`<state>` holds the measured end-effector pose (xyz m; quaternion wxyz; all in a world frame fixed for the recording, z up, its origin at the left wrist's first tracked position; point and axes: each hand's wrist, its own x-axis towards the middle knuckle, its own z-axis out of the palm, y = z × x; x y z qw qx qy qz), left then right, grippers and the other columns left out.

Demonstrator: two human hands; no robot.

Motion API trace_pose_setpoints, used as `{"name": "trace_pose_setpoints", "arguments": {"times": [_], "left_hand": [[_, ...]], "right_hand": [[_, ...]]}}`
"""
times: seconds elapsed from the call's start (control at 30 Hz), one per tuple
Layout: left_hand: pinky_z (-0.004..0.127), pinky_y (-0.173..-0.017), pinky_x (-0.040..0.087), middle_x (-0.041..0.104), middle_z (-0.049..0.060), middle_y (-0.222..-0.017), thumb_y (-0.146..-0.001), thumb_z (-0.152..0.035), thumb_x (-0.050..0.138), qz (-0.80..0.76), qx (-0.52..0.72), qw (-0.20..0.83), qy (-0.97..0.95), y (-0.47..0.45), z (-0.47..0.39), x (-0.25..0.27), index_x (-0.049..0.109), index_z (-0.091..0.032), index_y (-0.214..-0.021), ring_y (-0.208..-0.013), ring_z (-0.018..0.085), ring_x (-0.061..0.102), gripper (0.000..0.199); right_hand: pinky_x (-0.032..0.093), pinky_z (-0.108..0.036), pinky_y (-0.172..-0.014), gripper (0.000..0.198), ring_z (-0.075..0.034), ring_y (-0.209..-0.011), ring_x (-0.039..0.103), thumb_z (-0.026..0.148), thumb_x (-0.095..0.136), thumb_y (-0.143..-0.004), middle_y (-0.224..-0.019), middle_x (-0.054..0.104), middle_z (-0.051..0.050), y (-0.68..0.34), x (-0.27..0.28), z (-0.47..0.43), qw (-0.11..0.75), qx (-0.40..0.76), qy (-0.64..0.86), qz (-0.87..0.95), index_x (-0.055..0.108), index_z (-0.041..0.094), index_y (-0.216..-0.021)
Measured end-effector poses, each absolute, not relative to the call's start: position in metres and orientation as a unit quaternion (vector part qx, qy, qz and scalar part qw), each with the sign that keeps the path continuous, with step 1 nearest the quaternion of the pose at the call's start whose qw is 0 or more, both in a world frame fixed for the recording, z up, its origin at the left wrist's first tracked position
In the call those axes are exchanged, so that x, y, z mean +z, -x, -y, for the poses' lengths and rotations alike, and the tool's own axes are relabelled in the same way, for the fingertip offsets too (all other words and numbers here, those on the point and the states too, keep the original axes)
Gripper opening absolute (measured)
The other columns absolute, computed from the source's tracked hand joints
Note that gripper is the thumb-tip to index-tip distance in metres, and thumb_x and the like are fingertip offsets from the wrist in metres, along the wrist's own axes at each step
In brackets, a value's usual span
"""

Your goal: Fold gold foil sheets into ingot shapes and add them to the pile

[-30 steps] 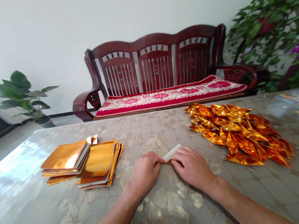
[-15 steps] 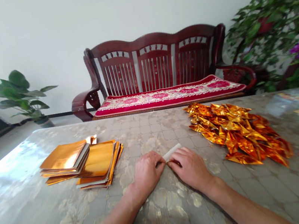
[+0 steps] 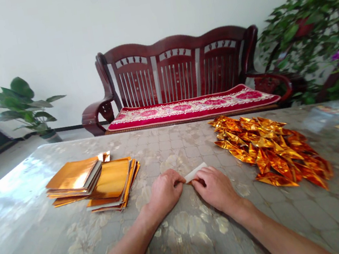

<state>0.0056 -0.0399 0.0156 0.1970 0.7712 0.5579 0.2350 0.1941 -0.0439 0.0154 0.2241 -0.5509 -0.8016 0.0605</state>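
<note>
Paper strip (image 3: 195, 172): between both hands
Left hand (image 3: 166, 190): pinching left end
Right hand (image 3: 216, 186): pinching near side
Gold sheets (image 3: 111, 180): stacked left

We see a narrow, folded white paper strip (image 3: 196, 171), gold showing at its near edge, slanting left of the shiny orange-gold folded-foil pile (image 3: 267, 146)

Pinching a paper strip (image 3: 196, 171) with left hand (image 3: 166, 190) and right hand (image 3: 216, 187), between stacked gold sheets (image 3: 113, 179) left of it and foil shapes (image 3: 268, 150) right.
</note>
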Motion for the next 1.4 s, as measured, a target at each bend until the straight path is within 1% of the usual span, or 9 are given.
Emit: {"name": "trace_pose_setpoints", "arguments": {"times": [0.17, 0.33, 0.47, 0.83, 1.17, 1.4], "left_hand": [[0.022, -0.075, 0.045, 0.071, 0.0, -0.09, -0.081, -0.013, 0.057, -0.551, 0.234, 0.206, -0.774, -0.0049, 0.0398, 0.0165, 0.075, -0.025, -0.084, -0.086, 0.015, 0.066, 0.022], [0.021, -0.076, 0.045, 0.072, -0.001, -0.089, -0.082, -0.014, 0.058, -0.546, 0.243, 0.216, -0.772, -0.0037, 0.0391, 0.016, 0.076, -0.025, -0.084, -0.087, 0.015, 0.066, 0.021], [0.022, -0.076, 0.045, 0.072, -0.001, -0.09, -0.081, -0.014, 0.058, -0.552, 0.241, 0.215, -0.769, -0.0039, 0.0391, 0.0157, 0.075, -0.025, -0.083, -0.087, 0.015, 0.066, 0.02], [0.021, -0.075, 0.044, 0.071, -0.002, -0.088, -0.08, -0.013, 0.057, -0.549, 0.243, 0.202, -0.774, -0.0047, 0.039, 0.0131, 0.074, -0.025, -0.082, -0.086, 0.014, 0.065, 0.021], [0.021, -0.072, 0.043, 0.071, -0.001, -0.087, -0.078, -0.013, 0.058, -0.555, 0.241, 0.208, -0.769, -0.0058, 0.0392, 0.0165, 0.075, -0.025, -0.081, -0.085, 0.014, 0.065, 0.021], [0.022, -0.077, 0.044, 0.072, -0.002, -0.088, -0.079, -0.012, 0.058, -0.557, 0.244, 0.201, -0.768, -0.0095, 0.0412, 0.0146, 0.075, -0.025, -0.082, -0.087, 0.014, 0.064, 0.022]], "right_hand": [[0.034, -0.028, -0.068, 0.012, -0.017, -0.079, 0.056, 0.021, 0.058, -0.086, -0.078, 0.066, 0.001, -0.1958, 0.0136, 0.0437, 0.236, 0.081, 0.543, 0.802, 0.06, 0.023, -0.074], [0.034, -0.028, -0.072, 0.017, -0.017, -0.084, 0.056, 0.024, 0.057, -0.089, -0.082, 0.068, 0.0, -0.1966, 0.0139, 0.043, 0.22, 0.086, 0.524, 0.818, 0.062, 0.023, -0.073], [0.034, -0.028, -0.071, 0.018, -0.017, -0.084, 0.056, 0.023, 0.055, -0.089, -0.081, 0.068, 0.0, -0.1949, 0.0163, 0.0422, 0.208, 0.092, 0.537, 0.812, 0.062, 0.023, -0.072], [0.028, -0.028, -0.067, 0.016, -0.016, -0.08, 0.055, 0.017, 0.053, -0.083, -0.078, 0.067, -0.001, -0.1895, 0.0206, 0.0427, 0.178, 0.064, 0.566, 0.802, 0.06, 0.022, -0.07], [0.026, -0.029, -0.065, 0.015, -0.016, -0.079, 0.053, 0.017, 0.053, -0.083, -0.077, 0.066, 0.0, -0.1898, 0.0183, 0.041, 0.172, 0.046, 0.558, 0.81, 0.058, 0.022, -0.069], [0.027, -0.029, -0.067, 0.014, -0.017, -0.08, 0.053, 0.018, 0.053, -0.083, -0.078, 0.065, 0.0, -0.1901, 0.0178, 0.041, 0.166, 0.045, 0.556, 0.813, 0.057, 0.022, -0.07]]}}
